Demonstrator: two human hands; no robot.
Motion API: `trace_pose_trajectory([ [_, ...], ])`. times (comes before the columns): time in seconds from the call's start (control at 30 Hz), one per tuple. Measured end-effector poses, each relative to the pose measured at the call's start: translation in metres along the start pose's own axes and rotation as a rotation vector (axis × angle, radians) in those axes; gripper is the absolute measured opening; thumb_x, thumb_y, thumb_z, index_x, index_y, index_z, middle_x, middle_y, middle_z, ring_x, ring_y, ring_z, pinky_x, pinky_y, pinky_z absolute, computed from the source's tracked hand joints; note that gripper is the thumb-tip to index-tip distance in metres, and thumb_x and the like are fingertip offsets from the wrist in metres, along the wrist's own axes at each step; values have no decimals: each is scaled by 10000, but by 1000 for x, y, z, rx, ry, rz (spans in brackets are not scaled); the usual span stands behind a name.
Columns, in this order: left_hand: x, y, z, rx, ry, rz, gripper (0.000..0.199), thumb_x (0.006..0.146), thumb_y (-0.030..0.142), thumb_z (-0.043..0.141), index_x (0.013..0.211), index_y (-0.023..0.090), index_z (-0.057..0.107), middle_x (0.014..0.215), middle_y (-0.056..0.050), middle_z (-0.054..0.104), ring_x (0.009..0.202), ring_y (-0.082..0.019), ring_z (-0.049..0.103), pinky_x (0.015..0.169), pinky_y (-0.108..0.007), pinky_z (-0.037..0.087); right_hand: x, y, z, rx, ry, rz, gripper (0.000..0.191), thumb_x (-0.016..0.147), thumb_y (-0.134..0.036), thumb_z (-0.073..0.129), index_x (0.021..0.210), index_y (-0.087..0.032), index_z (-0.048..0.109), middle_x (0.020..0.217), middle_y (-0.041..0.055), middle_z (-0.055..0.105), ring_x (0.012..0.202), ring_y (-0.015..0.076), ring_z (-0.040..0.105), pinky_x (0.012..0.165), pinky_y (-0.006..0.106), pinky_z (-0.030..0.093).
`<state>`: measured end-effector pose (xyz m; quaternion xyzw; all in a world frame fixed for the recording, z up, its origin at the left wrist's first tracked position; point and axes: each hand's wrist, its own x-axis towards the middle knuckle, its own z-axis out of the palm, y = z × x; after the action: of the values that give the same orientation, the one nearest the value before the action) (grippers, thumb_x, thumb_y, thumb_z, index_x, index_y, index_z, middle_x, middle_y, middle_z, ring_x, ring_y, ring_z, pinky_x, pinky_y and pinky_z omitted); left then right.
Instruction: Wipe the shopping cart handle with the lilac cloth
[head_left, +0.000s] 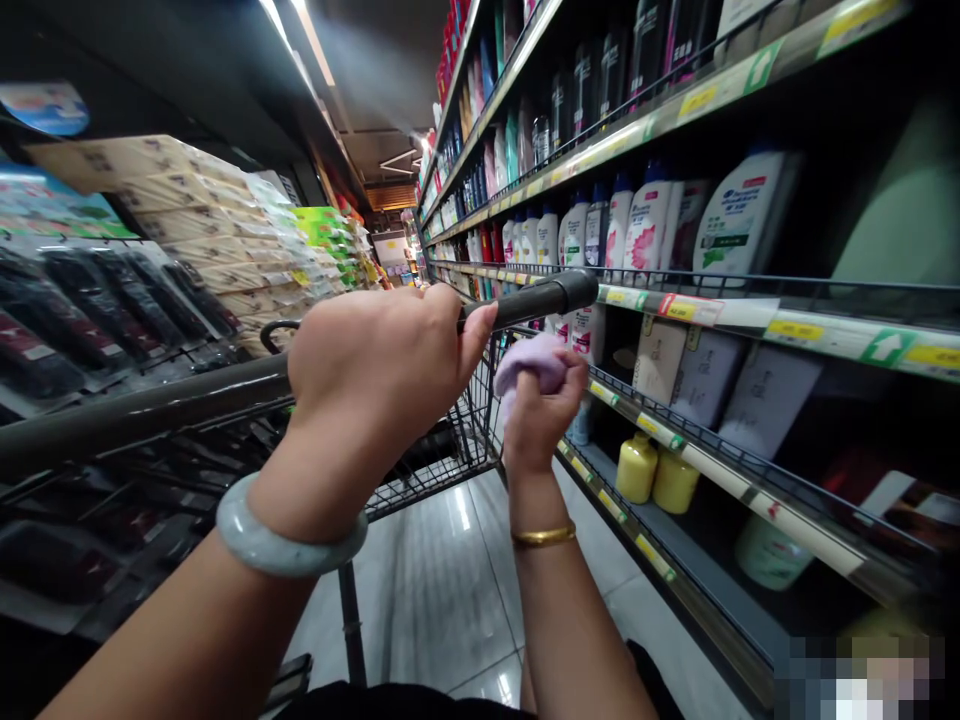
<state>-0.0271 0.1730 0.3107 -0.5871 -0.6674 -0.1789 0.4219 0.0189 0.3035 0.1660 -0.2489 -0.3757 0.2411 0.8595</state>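
Note:
My left hand (382, 350), with a pale jade bangle (289, 540) at the wrist, is wrapped around the dark handle (150, 402) of a shopping cart. Just right of the handle, my right hand (544, 405) is closed around a bunched lilac cloth (529, 365). A gold bracelet (544, 536) circles that wrist. The cart's black wire basket (465, 420) shows beyond and below my hands; part of it is hidden by my left arm.
Shelves of shampoo bottles (652, 220) rise along the right, with price strips (795, 330) on their edges. Yellow bottles (637, 468) stand low down. Stacked beige packs (195, 210) and dark hanging packages (97, 300) line the left. A tiled floor (442, 580) runs beneath the cart.

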Motion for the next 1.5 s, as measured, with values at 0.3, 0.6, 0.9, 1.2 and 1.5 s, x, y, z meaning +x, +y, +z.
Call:
trace_pose_trajectory([
  [0.3,-13,-28,-3,-73,-2,-45,576,932,754,466,960,266,770,781,-118,681,974,-371,692,829,-475,480,-23,36,-7,-328,-393,-290,288,908,-127,598,1037,-320,769,1238,30,736,1258,247,594,1212,523,402],
  [0.6,-18,-37,-6,-109,-26,-76,581,912,760,492,931,249,767,808,-125,687,985,-368,680,837,-462,459,-71,68,-9,-274,-562,-165,322,860,-136,609,1049,-312,801,1252,35,741,1282,266,579,1230,513,394],
  [0.9,-20,-40,-3,-153,-7,-69,560,929,748,490,966,261,766,874,-121,709,1017,-356,678,847,-454,460,-74,95,-29,-446,-706,-108,274,761,-43,609,853,-250,762,998,51,691,1074,243,574,1135,485,443],
  [1.2,-22,-46,-2,-130,18,-53,579,916,758,496,949,238,751,865,-138,699,1001,-367,666,783,-427,408,-66,93,-40,-551,-915,157,458,844,-18,591,1147,-289,802,1427,53,671,1402,274,497,1264,459,332],
  [1.5,-25,-59,1,-101,34,-63,551,904,759,522,865,250,728,788,-113,666,898,-315,654,703,-387,359,-126,152,-52,-390,-837,864,348,993,-385,704,1265,-168,680,1319,88,688,1175,250,683,1018,470,595],
])
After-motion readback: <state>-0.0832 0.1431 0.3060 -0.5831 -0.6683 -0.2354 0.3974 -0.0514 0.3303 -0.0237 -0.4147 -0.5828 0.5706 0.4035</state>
